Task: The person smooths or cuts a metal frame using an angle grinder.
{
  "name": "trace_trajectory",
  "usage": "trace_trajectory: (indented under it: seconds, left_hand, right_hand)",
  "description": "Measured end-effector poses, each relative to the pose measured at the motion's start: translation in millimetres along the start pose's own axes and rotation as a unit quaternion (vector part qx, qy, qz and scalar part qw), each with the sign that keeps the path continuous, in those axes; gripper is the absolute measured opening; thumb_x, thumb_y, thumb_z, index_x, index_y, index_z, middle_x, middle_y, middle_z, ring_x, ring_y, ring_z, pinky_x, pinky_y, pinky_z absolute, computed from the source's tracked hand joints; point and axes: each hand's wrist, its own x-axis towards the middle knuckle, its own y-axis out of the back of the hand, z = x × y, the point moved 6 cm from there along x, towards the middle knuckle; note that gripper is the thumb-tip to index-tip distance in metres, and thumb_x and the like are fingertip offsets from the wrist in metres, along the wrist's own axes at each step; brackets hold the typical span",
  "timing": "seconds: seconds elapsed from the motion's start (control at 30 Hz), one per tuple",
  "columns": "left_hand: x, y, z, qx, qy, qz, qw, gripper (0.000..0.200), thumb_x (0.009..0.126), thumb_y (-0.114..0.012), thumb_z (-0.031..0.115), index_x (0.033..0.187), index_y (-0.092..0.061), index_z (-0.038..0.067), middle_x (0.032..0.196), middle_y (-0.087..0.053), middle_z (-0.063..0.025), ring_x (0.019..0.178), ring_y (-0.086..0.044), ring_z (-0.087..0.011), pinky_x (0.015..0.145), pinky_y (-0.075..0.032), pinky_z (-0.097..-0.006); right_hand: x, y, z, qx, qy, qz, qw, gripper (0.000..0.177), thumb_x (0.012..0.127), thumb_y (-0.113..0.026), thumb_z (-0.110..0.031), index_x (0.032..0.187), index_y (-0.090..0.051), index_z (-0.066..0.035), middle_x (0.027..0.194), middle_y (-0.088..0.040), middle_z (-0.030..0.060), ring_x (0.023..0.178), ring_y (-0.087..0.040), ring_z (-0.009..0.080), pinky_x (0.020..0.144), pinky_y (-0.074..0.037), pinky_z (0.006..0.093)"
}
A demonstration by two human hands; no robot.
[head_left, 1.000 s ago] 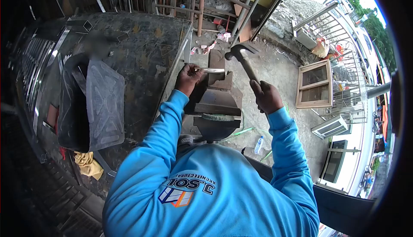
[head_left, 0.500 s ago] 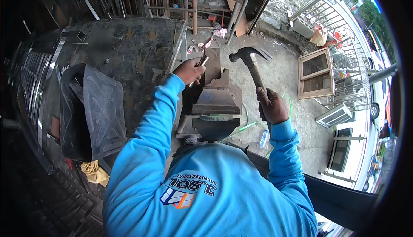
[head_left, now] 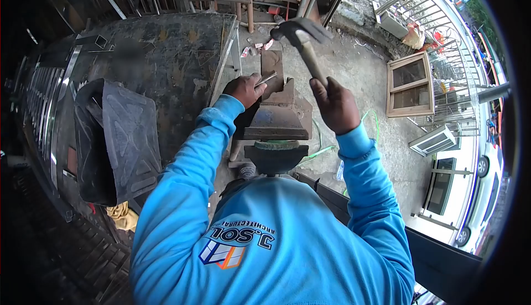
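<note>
A claw hammer (head_left: 307, 53) is raised by its handle in my right hand (head_left: 338, 106), its head up and to the left of the fist. My left hand (head_left: 243, 91) is closed round a short, thin metal piece (head_left: 266, 78), whose tip points up and to the right. That hand is just left of a large bench vise (head_left: 279, 114) and near the flat metal part (head_left: 271, 64) behind its jaws. A gap shows between the hammer head and the vise.
At the left, a dark workbench (head_left: 177, 45) carries an open, dented black container (head_left: 133, 139). A wooden-framed panel (head_left: 410, 85) and metal railings stand at the right. A green strap (head_left: 321, 153) lies on the floor, and metal pipes stand behind the vise.
The hammer and my right hand have moved up and left. The metal piece in my left hand has tilted from steep to more level, pointing right.
</note>
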Motion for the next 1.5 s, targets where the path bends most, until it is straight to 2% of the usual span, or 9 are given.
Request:
trace_trajectory:
  seconds: [0.37, 0.47, 0.6, 0.67, 0.77, 0.87, 1.1, 1.23, 1.5]
  left_hand:
    - [8.3, -8.7, -12.6, 0.006, -0.011, -0.017, 1.0, 0.046, 0.091, -0.058, 0.042, 0.112, -0.063, 0.002, 0.095, -0.066, -0.0254, 0.094, -0.061, -0.0477, 0.084, -0.049, -0.0517]
    - [22.5, -32.5, -43.0, 0.029, -0.055, 0.03, 0.998, 0.043, 0.094, -0.056, 0.042, 0.109, -0.063, 0.002, 0.084, -0.068, -0.0195, 0.079, -0.066, -0.0385, 0.073, -0.052, -0.0461]
    - [12.7, 0.3, -14.2, -0.216, 0.111, -0.228, 0.943, 0.044, 0.099, -0.051, 0.043, 0.105, -0.061, 0.001, 0.071, -0.061, -0.0057, 0.056, -0.056, -0.0119, 0.052, -0.046, -0.0281]
    - [16.3, 1.9, -16.4, -0.212, 0.105, -0.258, 0.937, 0.046, 0.099, -0.049, 0.045, 0.107, -0.061, 0.002, 0.072, -0.062, -0.0064, 0.056, -0.057, -0.0136, 0.051, -0.047, -0.0293]
    - [21.9, 0.1, -21.9, -0.225, 0.089, -0.268, 0.932, 0.049, 0.099, -0.047, 0.049, 0.108, -0.061, 0.003, 0.073, -0.063, -0.0072, 0.057, -0.058, -0.0146, 0.05, -0.048, -0.0304]
    - [18.4, -2.9, -23.3, -0.229, 0.109, -0.273, 0.928, 0.049, 0.099, -0.047, 0.05, 0.109, -0.062, 0.005, 0.074, -0.063, -0.0067, 0.057, -0.058, -0.0146, 0.051, -0.047, -0.0298]
    - [-32.7, 21.0, -41.8, -0.307, 0.054, -0.079, 0.947, 0.038, 0.099, -0.056, 0.037, 0.118, -0.057, 0.005, 0.084, -0.063, -0.0034, 0.067, -0.057, -0.0108, 0.062, -0.048, -0.0282]
    - [-99.8, 86.6, 15.2, -0.457, -0.057, 0.021, 0.888, 0.031, 0.096, -0.063, 0.014, 0.124, -0.053, 0.005, 0.108, -0.067, -0.0037, 0.103, -0.061, -0.0098, 0.091, -0.048, -0.0263]
    - [-151.2, 156.5, 75.4, -0.404, -0.18, 0.095, 0.892, 0.027, 0.091, -0.068, 0.012, 0.116, -0.057, 0.008, 0.124, -0.058, -0.0136, 0.104, -0.059, -0.0179, 0.093, -0.047, -0.0288]
  right_hand:
    - [16.8, -36.9, 40.6, -0.141, 0.011, -0.105, 0.984, 0.045, 0.093, -0.06, -0.041, 0.079, -0.06, 0.002, 0.073, -0.061, 0.0277, 0.074, -0.062, 0.0471, 0.065, -0.048, 0.0511]
    - [17.9, -10.9, 21.9, -0.113, -0.036, -0.078, 0.99, 0.05, 0.093, -0.058, -0.046, 0.085, -0.063, 0.003, 0.076, -0.062, 0.0291, 0.078, -0.062, 0.0475, 0.07, -0.049, 0.0514]
    - [10.3, -32.0, 43.4, -0.037, -0.01, -0.044, 0.998, 0.05, 0.095, -0.056, -0.046, 0.083, -0.062, 0.002, 0.069, -0.058, 0.0251, 0.065, -0.054, 0.0393, 0.063, -0.045, 0.0461]
    - [16.8, -43.9, 52.1, -0.16, -0.004, -0.101, 0.982, 0.047, 0.097, -0.057, -0.043, 0.081, -0.061, 0.001, 0.062, -0.055, 0.0195, 0.055, -0.044, 0.0292, 0.057, -0.042, 0.0407]
    - [21.4, -21.6, 27.9, -0.094, -0.02, -0.063, 0.993, 0.054, 0.094, -0.054, -0.05, 0.086, -0.065, 0.002, 0.077, -0.062, 0.0294, 0.078, -0.062, 0.0479, 0.07, -0.048, 0.0511]
    - [19.3, -42.7, 49.5, -0.127, -0.015, -0.097, 0.987, 0.056, 0.095, -0.053, -0.051, 0.083, -0.064, 0.002, 0.076, -0.063, 0.0279, 0.076, -0.061, 0.0471, 0.07, -0.047, 0.0509]
    - [45.3, -26.0, 22.7, -0.229, -0.002, -0.037, 0.973, 0.052, 0.089, -0.056, -0.056, 0.091, -0.064, -0.005, 0.088, -0.068, 0.0229, 0.088, -0.064, 0.0439, 0.076, -0.05, 0.052]
    - [51.5, -37.1, 34.8, -0.269, 0.06, -0.029, 0.961, 0.043, 0.085, -0.062, -0.054, 0.092, -0.063, -0.012, 0.091, -0.068, 0.017, 0.088, -0.065, 0.0406, 0.074, -0.051, 0.0502]
    - [88.7, -79.5, 89.8, -0.195, 0.08, -0.102, 0.972, 0.032, 0.089, -0.061, -0.045, 0.101, -0.064, -0.015, 0.104, -0.065, 0.0174, 0.1, -0.062, 0.0398, 0.083, -0.05, 0.0493]
